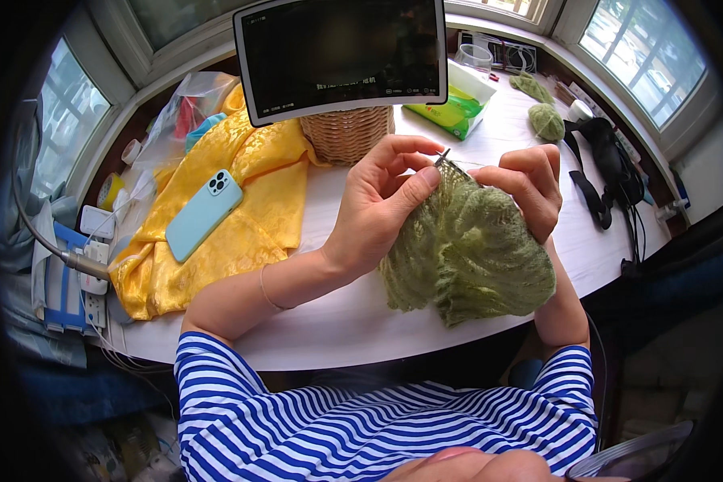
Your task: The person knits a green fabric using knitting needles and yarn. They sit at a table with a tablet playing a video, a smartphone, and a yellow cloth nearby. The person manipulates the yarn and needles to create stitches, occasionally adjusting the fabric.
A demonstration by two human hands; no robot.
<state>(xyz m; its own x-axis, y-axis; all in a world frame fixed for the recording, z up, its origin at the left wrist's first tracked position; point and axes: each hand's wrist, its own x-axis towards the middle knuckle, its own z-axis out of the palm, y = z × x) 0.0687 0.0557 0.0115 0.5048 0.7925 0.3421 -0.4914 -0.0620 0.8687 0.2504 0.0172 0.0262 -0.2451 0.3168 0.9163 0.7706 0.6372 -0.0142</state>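
A piece of green knitting (474, 249) hangs between my two hands above the white table. Its upper edge is on a dark knitting needle (445, 157), whose tip shows past my left fingers. My left hand (390, 189) is closed, thumb and forefinger pinching the needle and the top edge of the fabric. Closed at the other side of that edge is my right hand (530, 185), its fingers curled round the knitting; whether it also grips a needle is hidden. A thin strand of yarn seems to run near the right fingertips.
Behind my hands, a tablet (341, 60) stands over a wicker basket (347, 135). A blue phone (204, 215) lies on yellow cloth (257, 197) at left. Beyond the knitting are a green tissue pack (458, 100) and a green yarn ball (546, 121). Black straps (606, 165) lie at right.
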